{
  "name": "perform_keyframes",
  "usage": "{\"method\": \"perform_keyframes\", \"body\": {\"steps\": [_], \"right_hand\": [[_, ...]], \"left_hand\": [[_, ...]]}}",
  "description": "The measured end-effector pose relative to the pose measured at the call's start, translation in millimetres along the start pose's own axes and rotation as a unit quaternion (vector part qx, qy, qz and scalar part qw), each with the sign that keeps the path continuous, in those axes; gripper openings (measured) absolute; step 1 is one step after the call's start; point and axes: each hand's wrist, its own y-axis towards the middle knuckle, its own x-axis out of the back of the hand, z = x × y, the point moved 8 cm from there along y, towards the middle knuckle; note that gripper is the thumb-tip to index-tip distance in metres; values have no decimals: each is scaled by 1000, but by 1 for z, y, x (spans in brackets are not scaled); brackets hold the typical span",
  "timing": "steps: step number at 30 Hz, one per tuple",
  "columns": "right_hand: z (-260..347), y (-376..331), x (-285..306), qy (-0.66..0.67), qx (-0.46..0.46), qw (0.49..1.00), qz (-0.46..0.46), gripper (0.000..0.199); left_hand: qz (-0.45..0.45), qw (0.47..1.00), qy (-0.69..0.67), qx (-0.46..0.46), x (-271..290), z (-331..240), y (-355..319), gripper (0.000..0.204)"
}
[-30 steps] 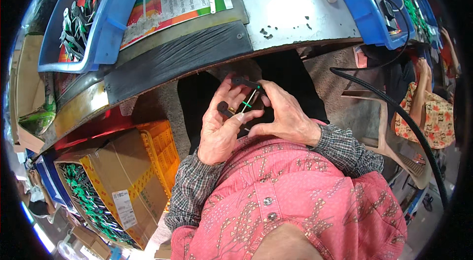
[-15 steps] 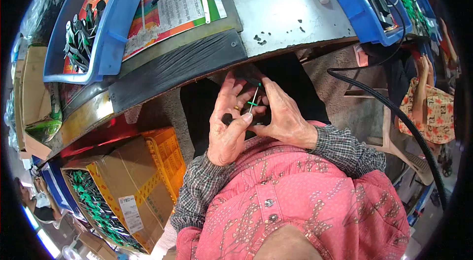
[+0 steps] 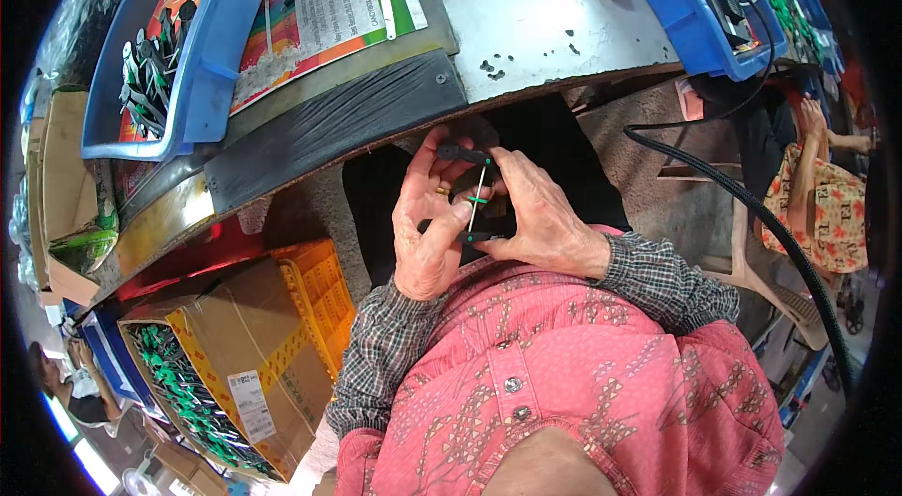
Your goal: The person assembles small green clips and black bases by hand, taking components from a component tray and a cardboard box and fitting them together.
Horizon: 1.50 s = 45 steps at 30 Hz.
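Over my lap, just off the table edge, both hands hold a small black two-armed tool (image 3: 465, 155). A thin white rod (image 3: 480, 181) spans between its dark arms, with small green bits at the rod's ends and a green crosspiece (image 3: 477, 200) partway along. My left hand (image 3: 423, 231) is curled round the tool's left side, its thumb pressed against the rod near the crosspiece. From the right, my right hand (image 3: 547, 219) grips the ends of the two arms between fingers and thumb. The tool's far side is partly hidden in my left palm.
Black-handled tools fill a blue bin (image 3: 202, 87) at the left; another blue bin (image 3: 681, 7) stands right. Several dark tools and a printed sheet (image 3: 343, 7) lie on the table. Below left, a cardboard box (image 3: 254, 346) holds green-and-black parts. A black cable (image 3: 752, 205) hangs right.
My left thumb has shifted along the rod toward the green crosspiece. The tool has turned so both dark arms show more plainly, and my left hand has moved slightly left.
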Motion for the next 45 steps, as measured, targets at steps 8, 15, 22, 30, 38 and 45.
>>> {"method": "perform_keyframes", "body": {"steps": [8,15,22,30,38,45], "right_hand": [[3,1,1,-38,28,999,-16,85],[1,2,-3,-6,15,1000,2,84],[3,0,-5,-9,19,1000,9,83],[2,0,-9,40,14,999,16,80],[3,-1,-10,40,13,999,15,72],[5,-1,-12,49,25,998,14,70]], "left_hand": [[-48,999,21,-5,11,3,0,62],[-66,998,7,-12,16,4,-2,54],[-98,995,-13,-15,19,3,-6,38],[-100,994,-15,-34,20,1,-7,30],[-112,991,4,-68,27,3,-6,25],[-111,991,7,-72,26,-2,-7,28]]}}
